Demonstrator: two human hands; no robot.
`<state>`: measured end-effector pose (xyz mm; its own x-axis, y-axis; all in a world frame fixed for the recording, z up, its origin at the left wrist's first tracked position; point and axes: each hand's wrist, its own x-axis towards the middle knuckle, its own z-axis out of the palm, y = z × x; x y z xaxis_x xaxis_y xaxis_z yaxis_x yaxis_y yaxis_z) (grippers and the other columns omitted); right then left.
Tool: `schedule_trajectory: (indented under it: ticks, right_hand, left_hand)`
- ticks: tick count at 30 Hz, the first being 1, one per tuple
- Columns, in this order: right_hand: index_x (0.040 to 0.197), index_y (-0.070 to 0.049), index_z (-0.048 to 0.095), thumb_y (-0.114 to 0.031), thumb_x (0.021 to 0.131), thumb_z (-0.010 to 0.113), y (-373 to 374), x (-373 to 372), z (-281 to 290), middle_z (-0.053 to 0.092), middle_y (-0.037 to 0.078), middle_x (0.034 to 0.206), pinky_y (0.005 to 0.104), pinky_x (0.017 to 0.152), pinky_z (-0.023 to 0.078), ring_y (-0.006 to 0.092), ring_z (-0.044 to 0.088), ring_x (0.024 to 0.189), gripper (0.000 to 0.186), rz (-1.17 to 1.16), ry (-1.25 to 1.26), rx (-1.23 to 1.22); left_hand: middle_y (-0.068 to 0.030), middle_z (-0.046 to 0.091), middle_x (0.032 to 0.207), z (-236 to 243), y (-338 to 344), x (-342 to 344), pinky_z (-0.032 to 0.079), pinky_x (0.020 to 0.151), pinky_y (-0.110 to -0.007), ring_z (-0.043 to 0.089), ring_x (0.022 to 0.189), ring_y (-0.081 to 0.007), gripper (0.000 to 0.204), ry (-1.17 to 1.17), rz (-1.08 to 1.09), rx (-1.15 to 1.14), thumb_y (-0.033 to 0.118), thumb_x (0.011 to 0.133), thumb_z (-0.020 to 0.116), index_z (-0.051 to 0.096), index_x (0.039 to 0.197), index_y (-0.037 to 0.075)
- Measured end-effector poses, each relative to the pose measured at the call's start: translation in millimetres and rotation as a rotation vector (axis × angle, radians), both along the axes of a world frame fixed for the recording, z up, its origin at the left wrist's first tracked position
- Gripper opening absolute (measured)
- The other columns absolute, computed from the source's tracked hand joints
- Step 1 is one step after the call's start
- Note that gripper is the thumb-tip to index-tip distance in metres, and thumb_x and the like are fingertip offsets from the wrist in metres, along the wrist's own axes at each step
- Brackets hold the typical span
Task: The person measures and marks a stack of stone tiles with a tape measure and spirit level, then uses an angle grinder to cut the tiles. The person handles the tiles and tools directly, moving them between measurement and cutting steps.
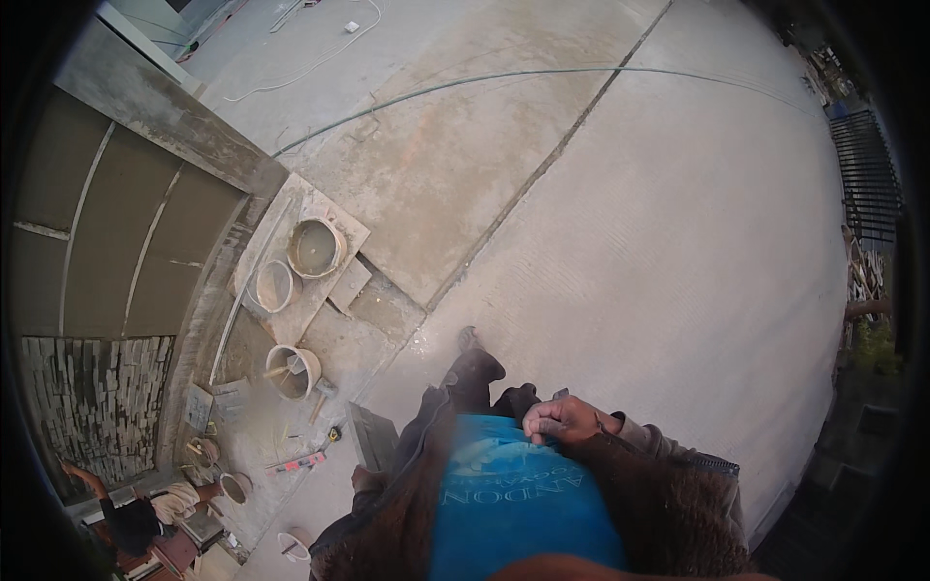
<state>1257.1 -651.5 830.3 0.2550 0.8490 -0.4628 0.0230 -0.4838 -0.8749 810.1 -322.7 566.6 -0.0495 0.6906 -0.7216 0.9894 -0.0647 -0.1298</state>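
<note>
this person's left hand (366, 478) is clamped on a grey slab (372, 432), right hand (564, 420) curled closed by the blue t-shirt (523, 499). buckets (341, 248) off to their left.

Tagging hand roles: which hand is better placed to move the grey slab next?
Likely the left hand: it is at the edge of the grey slab, its grip partly hidden. The right hand is in front of the blue shirt, apart from the slab.

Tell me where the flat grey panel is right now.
In the head view, the flat grey panel is left of centre, its lower end at the person's left hand, with the tape measure just to its left.
</note>
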Motion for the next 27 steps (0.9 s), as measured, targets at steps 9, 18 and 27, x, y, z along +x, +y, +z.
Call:
schedule_trajectory:
  ticks: [9, 18, 27]
  right_hand:
    - [0.123, -0.005, 0.067, -0.021, 0.096, 0.064, 67.0, 237.9, -64.5, 0.070, 0.014, 0.120, 0.0421, 0.098, 0.052, 0.0326, 0.067, 0.110, 0.031, 0.056, -0.001, 0.156]
    - [0.110, -0.004, 0.071, -0.014, 0.092, 0.063, 159.0, 583.9, -94.3, 0.073, 0.016, 0.099, 0.0416, 0.080, 0.053, 0.0326, 0.070, 0.089, 0.022, 0.055, -0.149, 0.493]
    - [0.121, -0.005, 0.067, -0.021, 0.089, 0.070, 231.5, 908.8, -109.2, 0.069, 0.015, 0.114, 0.0425, 0.088, 0.052, 0.0317, 0.067, 0.104, 0.035, 0.035, 0.043, 0.214]
  left_hand:
    - [-0.0239, 0.069, 0.115, 44.4, 166.7, 397.8, 0.053, 0.095, -0.047, 0.065, 0.113, -0.0416, 0.077, -0.090, -0.316, 0.206, 0.043, 0.057, 0.089, 0.062, 0.116, 0.000]
    - [-0.0248, 0.070, 0.110, 39.1, 220.3, 755.2, 0.054, 0.092, -0.048, 0.066, 0.108, -0.0423, 0.068, -0.074, -0.388, 0.131, 0.037, 0.061, 0.086, 0.063, 0.114, 0.001]
    - [-0.0251, 0.070, 0.109, 13.3, 288.5, 1175.8, 0.054, 0.092, -0.048, 0.066, 0.108, -0.0422, 0.066, -0.154, -0.468, 0.069, 0.036, 0.062, 0.085, 0.063, 0.113, 0.001]
